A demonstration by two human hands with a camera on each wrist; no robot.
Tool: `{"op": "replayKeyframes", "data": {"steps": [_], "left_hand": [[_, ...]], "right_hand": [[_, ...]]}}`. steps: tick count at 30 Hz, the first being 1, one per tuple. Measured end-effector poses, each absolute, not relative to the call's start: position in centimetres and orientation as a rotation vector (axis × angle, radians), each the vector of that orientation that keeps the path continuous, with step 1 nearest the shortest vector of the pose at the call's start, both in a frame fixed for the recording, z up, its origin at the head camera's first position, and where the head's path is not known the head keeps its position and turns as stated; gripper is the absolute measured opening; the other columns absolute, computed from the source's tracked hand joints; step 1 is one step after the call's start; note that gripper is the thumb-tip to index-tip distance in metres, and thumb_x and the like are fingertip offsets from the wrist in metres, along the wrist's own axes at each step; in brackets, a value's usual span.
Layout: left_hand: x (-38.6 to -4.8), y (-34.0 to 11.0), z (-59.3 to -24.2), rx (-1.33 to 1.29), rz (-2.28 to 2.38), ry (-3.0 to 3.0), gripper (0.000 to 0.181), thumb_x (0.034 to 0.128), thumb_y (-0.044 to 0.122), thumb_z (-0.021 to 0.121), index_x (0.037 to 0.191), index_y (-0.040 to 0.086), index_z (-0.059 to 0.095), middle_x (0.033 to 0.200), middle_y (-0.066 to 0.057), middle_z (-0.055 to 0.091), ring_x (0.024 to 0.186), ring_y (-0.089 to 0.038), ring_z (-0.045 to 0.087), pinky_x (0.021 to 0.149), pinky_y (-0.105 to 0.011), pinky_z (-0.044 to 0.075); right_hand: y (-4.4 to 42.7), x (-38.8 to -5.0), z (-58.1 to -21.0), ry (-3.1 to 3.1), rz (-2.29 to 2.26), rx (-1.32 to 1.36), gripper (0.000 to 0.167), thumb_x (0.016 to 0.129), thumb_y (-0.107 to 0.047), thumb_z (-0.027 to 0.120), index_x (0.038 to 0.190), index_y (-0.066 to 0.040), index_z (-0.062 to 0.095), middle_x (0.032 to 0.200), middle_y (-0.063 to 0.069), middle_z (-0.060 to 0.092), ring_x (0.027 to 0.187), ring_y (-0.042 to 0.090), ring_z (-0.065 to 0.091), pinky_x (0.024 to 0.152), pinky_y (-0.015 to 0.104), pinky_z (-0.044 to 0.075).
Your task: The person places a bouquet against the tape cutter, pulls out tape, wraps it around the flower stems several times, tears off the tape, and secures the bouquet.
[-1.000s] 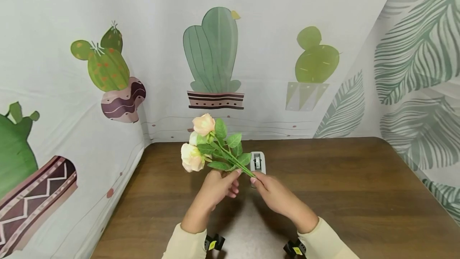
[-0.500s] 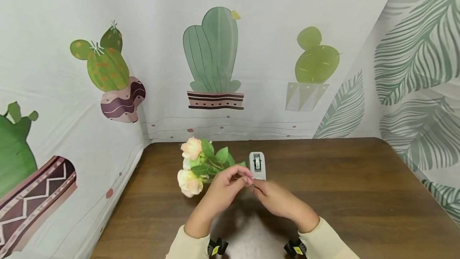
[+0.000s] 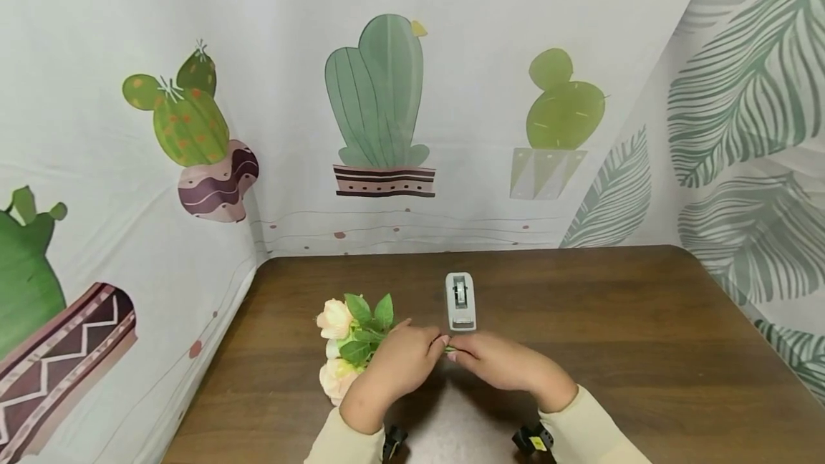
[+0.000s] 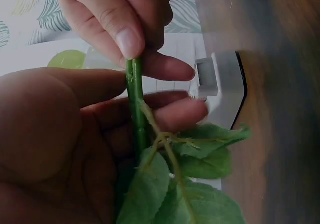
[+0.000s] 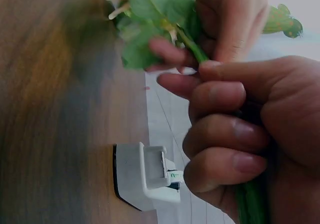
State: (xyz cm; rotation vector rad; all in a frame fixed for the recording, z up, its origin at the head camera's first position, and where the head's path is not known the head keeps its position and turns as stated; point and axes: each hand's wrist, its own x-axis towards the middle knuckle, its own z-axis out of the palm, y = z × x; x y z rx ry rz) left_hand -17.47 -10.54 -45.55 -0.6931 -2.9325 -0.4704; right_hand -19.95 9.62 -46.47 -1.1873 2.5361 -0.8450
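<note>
A small bunch of pale peach roses (image 3: 335,319) with green leaves (image 3: 356,351) lies to the left, blooms pointing left and partly behind my left forearm. My left hand (image 3: 406,356) pinches the green stems (image 4: 134,91) between thumb and fingers, just below the leaves. My right hand (image 3: 505,360) grips the lower stems, its fingers curled round them; the stem ends (image 5: 250,204) show beneath its fingers in the right wrist view. Both hands nearly meet at the stems. A white tape dispenser (image 3: 462,311) stands on the table just beyond them.
The brown wooden table (image 3: 612,321) reaches back to a white cloth backdrop (image 3: 477,92) printed with cacti and leaves. Black wrist straps with cameras (image 3: 531,440) sit at both wrists.
The roses have swung down and left, towards me. My left hand has moved down and turned over the stems; my right hand has come slightly nearer me, still gripping them.
</note>
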Motion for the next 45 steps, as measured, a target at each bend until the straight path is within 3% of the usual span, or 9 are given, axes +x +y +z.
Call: {"op": "replayKeyframes", "data": {"steps": [3, 6, 10, 13, 18, 23, 35, 41, 45], "left_hand": [[-17.3, -10.6, -45.6, -0.71, -0.431, -2.941, 0.031, 0.1057, 0.031, 0.05, 0.088, 0.017, 0.07, 0.084, 0.001, 0.076, 0.093, -0.023, 0.074, 0.103, -0.048, 0.05], [-17.5, -10.9, -45.6, -0.759, -0.517, -2.977, 0.03, 0.1061, 0.034, 0.048, 0.091, 0.021, 0.07, 0.086, 0.004, 0.075, 0.092, -0.02, 0.074, 0.089, -0.041, 0.054], [-17.9, -11.6, -45.6, -0.864, -0.664, -3.003, 0.021, 0.1019, 0.037, 0.058, 0.107, 0.026, 0.075, 0.098, 0.01, 0.077, 0.096, -0.011, 0.072, 0.089, -0.036, 0.05], [-18.2, -12.0, -45.6, -0.932, -0.659, -2.974, 0.025, 0.0982, 0.035, 0.064, 0.119, 0.027, 0.075, 0.107, 0.01, 0.077, 0.101, -0.008, 0.071, 0.095, -0.037, 0.046], [-18.5, -11.9, -45.9, -0.944, -0.661, -2.975, 0.029, 0.1018, 0.034, 0.059, 0.128, 0.027, 0.071, 0.114, 0.009, 0.076, 0.11, -0.01, 0.07, 0.1, -0.035, 0.052], [-18.8, -11.6, -46.5, -0.908, -0.743, -2.998, 0.027, 0.1028, 0.032, 0.057, 0.124, 0.024, 0.073, 0.118, 0.007, 0.074, 0.113, -0.014, 0.069, 0.097, -0.035, 0.054], [-19.3, -11.3, -47.4, -0.764, -1.106, -2.913, 0.018, 0.0916, 0.021, 0.072, 0.108, 0.023, 0.078, 0.108, 0.006, 0.077, 0.101, -0.012, 0.07, 0.087, -0.03, 0.055], [-19.4, -11.2, -47.6, -0.712, -1.128, -2.896, 0.017, 0.0919, 0.021, 0.071, 0.106, 0.024, 0.079, 0.109, 0.007, 0.077, 0.108, -0.013, 0.07, 0.103, -0.042, 0.052], [-19.5, -11.3, -48.0, -0.699, -1.118, -2.903, 0.018, 0.0919, 0.021, 0.071, 0.108, 0.023, 0.079, 0.11, 0.006, 0.077, 0.109, -0.014, 0.07, 0.101, -0.04, 0.053]], "right_hand": [[10.2, -20.1, -46.3, 2.466, -0.864, -1.182, 0.031, 0.108, -0.025, 0.047, 0.129, -0.012, 0.066, 0.127, 0.002, 0.07, 0.118, 0.014, 0.064, 0.101, 0.036, 0.053], [10.7, -20.3, -46.1, 2.401, -0.898, -1.166, 0.031, 0.108, -0.027, 0.047, 0.127, -0.014, 0.068, 0.125, 0.003, 0.071, 0.116, 0.01, 0.063, 0.1, 0.034, 0.053], [11.5, -20.7, -46.1, 2.325, -0.962, -1.13, 0.026, 0.107, -0.027, 0.049, 0.111, -0.015, 0.071, 0.099, -0.001, 0.07, 0.092, 0.001, 0.06, 0.083, 0.026, 0.052], [11.9, -21.1, -46.1, 2.284, -0.999, -1.09, 0.026, 0.107, -0.027, 0.05, 0.105, -0.013, 0.071, 0.078, -0.008, 0.055, 0.075, -0.001, 0.051, 0.07, 0.021, 0.045], [12.3, -21.5, -46.1, 2.268, -1.025, -1.03, 0.022, 0.107, -0.028, 0.05, 0.099, -0.019, 0.069, 0.064, -0.013, 0.039, 0.057, -0.001, 0.036, 0.055, 0.018, 0.033], [12.6, -21.8, -46.0, 2.303, -0.995, -1.006, 0.022, 0.106, -0.029, 0.052, 0.092, -0.024, 0.067, 0.061, -0.012, 0.041, 0.053, 0.0, 0.034, 0.053, 0.017, 0.031], [13.0, -22.6, -47.1, 2.284, -1.02, -1.008, 0.03, 0.106, -0.029, 0.053, 0.093, -0.007, 0.069, 0.062, -0.012, 0.042, 0.054, 0.0, 0.036, 0.054, 0.018, 0.033], [13.1, -22.9, -47.5, 2.277, -1.037, -0.992, 0.031, 0.106, -0.028, 0.053, 0.095, -0.006, 0.07, 0.062, -0.009, 0.046, 0.053, 0.0, 0.035, 0.054, 0.018, 0.033], [12.9, -23.0, -47.7, 2.3, -1.056, -0.985, 0.027, 0.105, -0.027, 0.055, 0.099, -0.007, 0.073, 0.066, -0.002, 0.057, 0.056, 0.001, 0.041, 0.056, 0.019, 0.036]]}}
